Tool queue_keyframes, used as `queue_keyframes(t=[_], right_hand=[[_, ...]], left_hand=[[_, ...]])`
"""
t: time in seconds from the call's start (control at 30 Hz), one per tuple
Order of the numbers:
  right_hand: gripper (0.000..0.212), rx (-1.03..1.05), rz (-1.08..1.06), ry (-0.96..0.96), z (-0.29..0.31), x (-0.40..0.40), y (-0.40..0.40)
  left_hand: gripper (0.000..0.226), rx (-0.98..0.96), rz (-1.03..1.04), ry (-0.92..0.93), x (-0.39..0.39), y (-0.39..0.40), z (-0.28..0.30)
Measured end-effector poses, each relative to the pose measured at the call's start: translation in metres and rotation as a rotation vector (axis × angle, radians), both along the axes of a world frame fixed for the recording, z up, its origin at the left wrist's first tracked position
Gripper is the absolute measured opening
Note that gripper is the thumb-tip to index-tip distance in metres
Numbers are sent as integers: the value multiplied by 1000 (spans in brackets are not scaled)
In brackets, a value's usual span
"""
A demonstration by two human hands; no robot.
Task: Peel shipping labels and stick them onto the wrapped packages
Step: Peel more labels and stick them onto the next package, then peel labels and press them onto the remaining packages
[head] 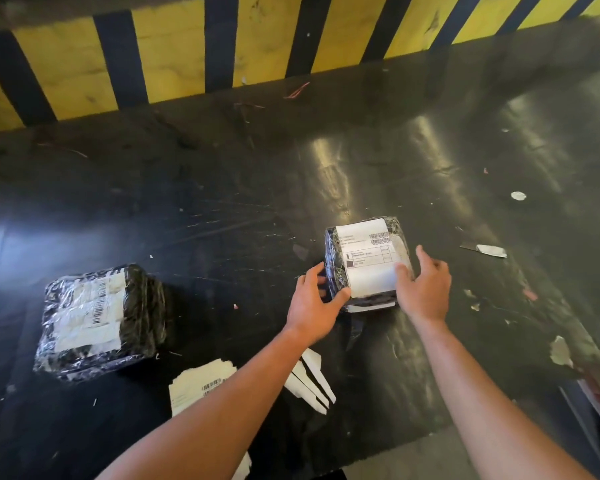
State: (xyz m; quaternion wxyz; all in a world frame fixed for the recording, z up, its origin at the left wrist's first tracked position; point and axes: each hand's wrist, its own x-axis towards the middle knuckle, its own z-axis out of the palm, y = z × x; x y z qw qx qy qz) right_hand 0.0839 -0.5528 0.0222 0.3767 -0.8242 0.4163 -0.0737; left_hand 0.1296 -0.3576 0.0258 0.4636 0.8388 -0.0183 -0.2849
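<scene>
Your two hands were at the small wrapped package (pixel 368 261), which lay on the dark table (pixel 222 209). A white label (pixel 366 258) with barcodes was on its top side. Your left hand (pixel 310 303) touched the left near corner of this package; the thumb lay at the near edge of the label, and the fingers were curved along the left side. I cannot tell if they really gripped it. Your right hand (pixel 425 285) rested on the right part of the package, fingers rather straight and spread, the thumb pressing on the label.

Far to the left of this package lay a second wrapped package (pixel 101 320), also with a label. Near of the small package, partly under your left arm, lay a stack of labels (pixel 198 382) and some white paper strips (pixel 312 382). Behind the package stood a yellow and black striped wall (pixel 174 53).
</scene>
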Motion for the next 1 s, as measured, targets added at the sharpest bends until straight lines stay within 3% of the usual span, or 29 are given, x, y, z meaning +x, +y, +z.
queue_keyframes(t=[0.17, 0.37, 0.5, 0.6, 0.73, 0.87, 1.0], right_hand=[[44, -399, 114, -276, 19, -25, 35], [31, -229, 476, -325, 17, -57, 124], [24, -17, 669, -200, -6, -73, 193], [14, 177, 671, 39, -27, -81, 238], [25, 260, 649, 338, -50, -90, 281], [41, 266, 545, 399, -63, -97, 306], [39, 305, 404, 435, -72, -97, 317]], left_hand=[[50, 18, -17, -35, -13, 57, 6], [29, 90, 117, -41, -61, 173, 6], [22, 176, 332, 9, -103, 256, -4], [19, 236, 488, 95, -136, 302, -20], [29, 247, 485, 202, -163, 323, -40], [32, 226, 463, 266, -166, 318, -50], [26, 285, 449, 282, -163, 312, -56]])
